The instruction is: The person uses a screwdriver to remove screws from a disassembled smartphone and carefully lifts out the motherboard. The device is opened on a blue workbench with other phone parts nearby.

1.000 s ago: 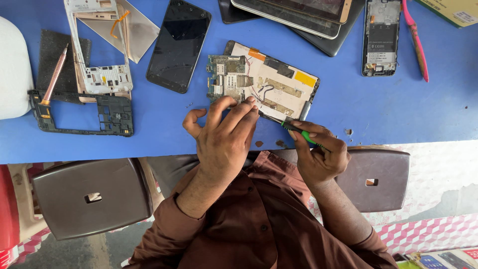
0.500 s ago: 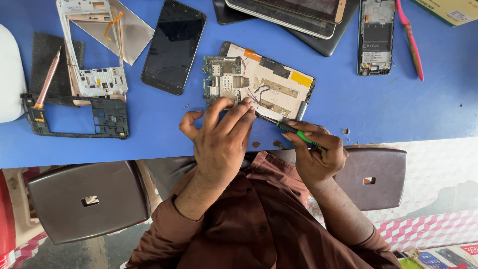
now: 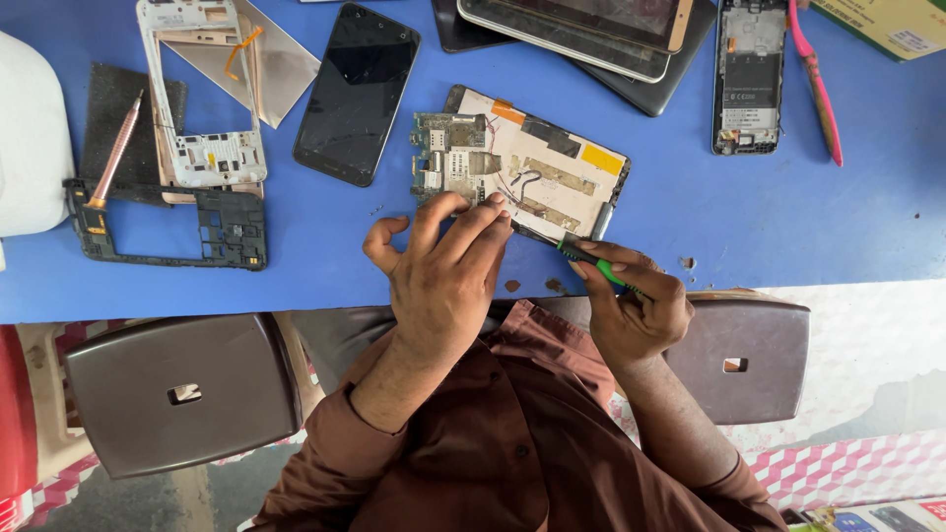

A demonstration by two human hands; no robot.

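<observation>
An opened phone (image 3: 537, 167) with its back off lies on the blue table (image 3: 769, 227), showing a circuit board at its left end and orange and yellow tape. My left hand (image 3: 443, 271) rests fingertips on the phone's near edge, holding it down. My right hand (image 3: 631, 300) grips a green-handled screwdriver (image 3: 576, 251), its tip pointing left at the phone's near edge beside my left fingertips.
A black phone (image 3: 357, 94), a white phone frame (image 3: 202, 94), a black frame (image 3: 168, 222) and a copper-coloured tool (image 3: 115, 153) lie to the left. Tablets (image 3: 581, 30), another opened phone (image 3: 747, 74) and a pink tool (image 3: 818, 84) lie at the back. Grey stools (image 3: 177, 394) stand below the table edge.
Hands and screwdriver stay at the phone's near edge. The view has shifted slightly; nothing else has moved.
</observation>
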